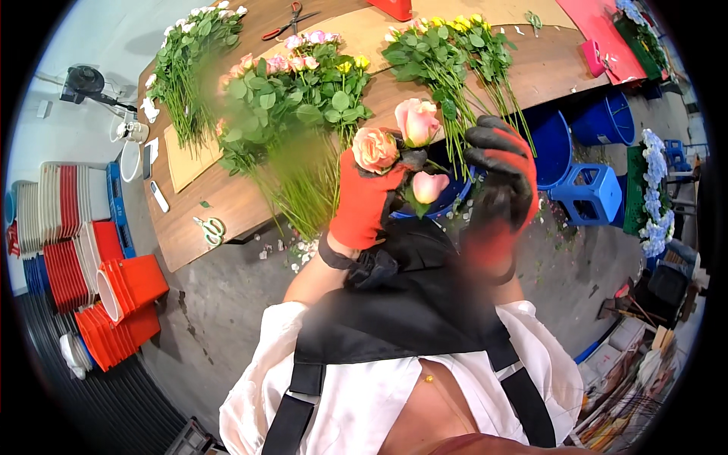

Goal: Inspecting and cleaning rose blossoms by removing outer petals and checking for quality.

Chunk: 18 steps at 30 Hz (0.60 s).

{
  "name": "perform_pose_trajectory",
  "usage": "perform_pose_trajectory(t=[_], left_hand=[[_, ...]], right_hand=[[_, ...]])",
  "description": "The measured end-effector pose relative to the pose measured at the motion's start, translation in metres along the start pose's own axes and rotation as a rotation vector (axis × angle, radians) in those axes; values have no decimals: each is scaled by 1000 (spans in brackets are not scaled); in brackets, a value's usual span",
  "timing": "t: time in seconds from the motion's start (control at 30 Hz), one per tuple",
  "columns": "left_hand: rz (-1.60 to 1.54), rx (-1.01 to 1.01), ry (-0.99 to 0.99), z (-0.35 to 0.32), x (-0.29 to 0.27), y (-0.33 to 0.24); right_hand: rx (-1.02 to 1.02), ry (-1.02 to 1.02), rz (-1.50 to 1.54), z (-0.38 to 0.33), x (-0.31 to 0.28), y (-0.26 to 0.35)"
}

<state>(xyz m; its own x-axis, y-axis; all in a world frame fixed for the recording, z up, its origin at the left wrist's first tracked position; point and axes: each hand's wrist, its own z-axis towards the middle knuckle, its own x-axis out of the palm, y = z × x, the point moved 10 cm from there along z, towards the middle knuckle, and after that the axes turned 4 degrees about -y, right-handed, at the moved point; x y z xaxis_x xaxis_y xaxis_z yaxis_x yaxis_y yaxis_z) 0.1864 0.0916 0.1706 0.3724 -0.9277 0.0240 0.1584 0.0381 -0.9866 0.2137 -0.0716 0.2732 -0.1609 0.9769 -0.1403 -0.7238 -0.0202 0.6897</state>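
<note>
My left hand (368,199), in a red and black work glove, is closed around a few roses above the near edge of the table. Their heads show beside the fingers: an open peach rose (375,150), a pink rose (417,122) and a smaller pink rosebud (430,187). The glove and the blooms mostly hide the stems. To the right of the flowers, my right hand (499,171) is raised in a matching glove. Its fingers are loosely bent and apart, with nothing visible in them; the lower part is blurred.
Bunches of peach and pink roses (288,91), yellow roses (459,53) and white roses (189,61) lie on the wooden table (186,243). Red-handled scissors (288,21) and green-handled scissors (210,230) lie there too. Blue buckets (603,121) and a blue stool (588,195) stand right.
</note>
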Motion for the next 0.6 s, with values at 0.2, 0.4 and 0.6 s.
perform_pose_trajectory(t=[0.2, 0.4, 0.6], left_hand=[[-84, -60, -104, -6, 1, -9], [-79, -6, -150, -10, 0, -8], [-487, -265, -164, -16, 3, 22]], right_hand=[[112, -60, -265, 8, 7, -8], [-13, -196, -348, -3, 6, -2], [-189, -138, -235, -9, 14, 10]])
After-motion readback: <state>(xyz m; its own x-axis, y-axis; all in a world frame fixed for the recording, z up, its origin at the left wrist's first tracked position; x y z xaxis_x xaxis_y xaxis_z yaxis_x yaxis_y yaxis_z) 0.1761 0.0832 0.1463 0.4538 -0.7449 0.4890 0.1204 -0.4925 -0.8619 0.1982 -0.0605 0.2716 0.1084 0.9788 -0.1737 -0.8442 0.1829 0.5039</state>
